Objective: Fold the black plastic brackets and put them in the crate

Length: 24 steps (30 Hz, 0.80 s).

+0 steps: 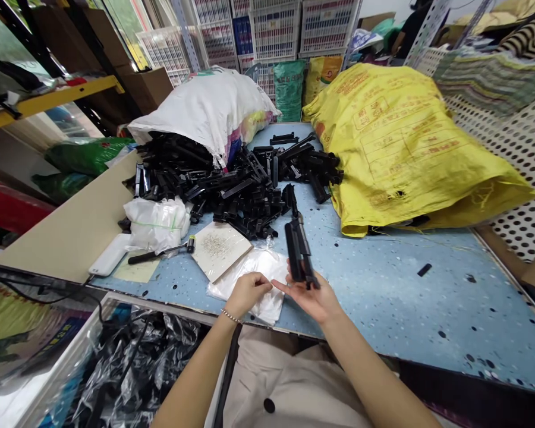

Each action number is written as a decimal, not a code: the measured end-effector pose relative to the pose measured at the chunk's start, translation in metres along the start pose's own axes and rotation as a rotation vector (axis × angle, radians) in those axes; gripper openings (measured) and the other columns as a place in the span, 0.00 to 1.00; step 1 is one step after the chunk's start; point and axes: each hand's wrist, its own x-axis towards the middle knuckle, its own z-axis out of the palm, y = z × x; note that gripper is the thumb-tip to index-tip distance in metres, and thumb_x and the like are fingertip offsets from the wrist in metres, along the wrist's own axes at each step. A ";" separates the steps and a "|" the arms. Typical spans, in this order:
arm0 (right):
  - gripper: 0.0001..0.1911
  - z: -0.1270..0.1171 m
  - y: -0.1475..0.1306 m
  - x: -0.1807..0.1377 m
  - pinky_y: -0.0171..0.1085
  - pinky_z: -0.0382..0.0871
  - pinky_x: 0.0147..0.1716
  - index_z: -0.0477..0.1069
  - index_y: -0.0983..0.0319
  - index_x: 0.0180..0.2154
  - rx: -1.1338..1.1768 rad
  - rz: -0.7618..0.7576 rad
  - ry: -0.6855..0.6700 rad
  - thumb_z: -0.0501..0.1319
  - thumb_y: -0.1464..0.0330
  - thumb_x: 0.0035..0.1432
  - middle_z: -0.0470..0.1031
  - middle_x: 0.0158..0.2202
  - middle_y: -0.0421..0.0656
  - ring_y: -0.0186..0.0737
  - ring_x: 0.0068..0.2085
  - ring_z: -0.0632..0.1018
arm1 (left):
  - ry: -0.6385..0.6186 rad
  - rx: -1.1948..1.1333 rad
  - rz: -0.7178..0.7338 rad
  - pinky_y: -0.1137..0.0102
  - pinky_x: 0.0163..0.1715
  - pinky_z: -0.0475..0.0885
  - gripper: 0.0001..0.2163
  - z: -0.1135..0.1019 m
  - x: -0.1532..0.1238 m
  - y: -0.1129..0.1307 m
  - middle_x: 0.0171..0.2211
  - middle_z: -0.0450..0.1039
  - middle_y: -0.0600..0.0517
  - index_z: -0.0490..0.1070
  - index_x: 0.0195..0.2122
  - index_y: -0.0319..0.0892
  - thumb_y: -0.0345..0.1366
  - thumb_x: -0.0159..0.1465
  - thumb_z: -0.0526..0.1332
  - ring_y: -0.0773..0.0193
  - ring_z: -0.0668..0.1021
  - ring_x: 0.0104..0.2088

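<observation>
At the table's (383, 285) six o'clock edge, the right hand (314, 297) grips a long black plastic part (298, 252), fingers clamped around its lower end. The left hand (247, 291), fingertips pinched together, touches a clear plastic bag (249, 267). The red print on the yellow sack (405, 142) at two o'clock is unreadable.

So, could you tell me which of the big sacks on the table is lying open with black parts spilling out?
The white sack at the back left: its mouth gapes over the pile of black parts. The yellow sack to its right spills nothing.
</observation>
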 end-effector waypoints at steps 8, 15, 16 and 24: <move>0.09 -0.006 0.013 -0.001 0.34 0.75 0.31 0.76 0.61 0.30 0.007 0.021 0.073 0.72 0.66 0.44 0.77 0.29 0.39 0.34 0.30 0.74 | 0.162 0.533 0.324 0.59 0.48 0.70 0.17 -0.032 -0.027 0.005 0.41 0.73 0.43 0.74 0.38 0.39 0.19 0.57 0.49 0.55 0.75 0.45; 0.13 -0.046 0.013 -0.061 0.22 0.65 0.16 0.73 0.72 0.42 0.212 0.802 -0.123 0.60 0.67 0.60 0.77 0.31 0.49 0.29 0.25 0.74 | 0.099 0.326 0.347 0.61 0.56 0.69 0.26 -0.028 -0.027 0.011 0.56 0.66 0.42 0.65 0.57 0.38 0.19 0.57 0.50 0.57 0.72 0.55; 0.13 -0.050 0.019 -0.059 0.22 0.66 0.17 0.72 0.72 0.41 0.228 0.832 -0.132 0.59 0.68 0.61 0.76 0.29 0.47 0.27 0.24 0.73 | 0.086 0.310 0.363 0.60 0.58 0.67 0.27 -0.025 -0.032 0.015 0.57 0.64 0.42 0.64 0.58 0.38 0.19 0.57 0.50 0.57 0.70 0.57; 0.09 -0.025 0.047 -0.018 0.30 0.69 0.23 0.72 0.62 0.26 -0.328 0.183 -0.045 0.67 0.64 0.49 0.72 0.24 0.38 0.33 0.26 0.71 | -0.148 0.177 0.577 0.65 0.61 0.64 0.33 0.011 -0.090 0.043 0.64 0.55 0.44 0.50 0.66 0.43 0.19 0.58 0.49 0.60 0.62 0.63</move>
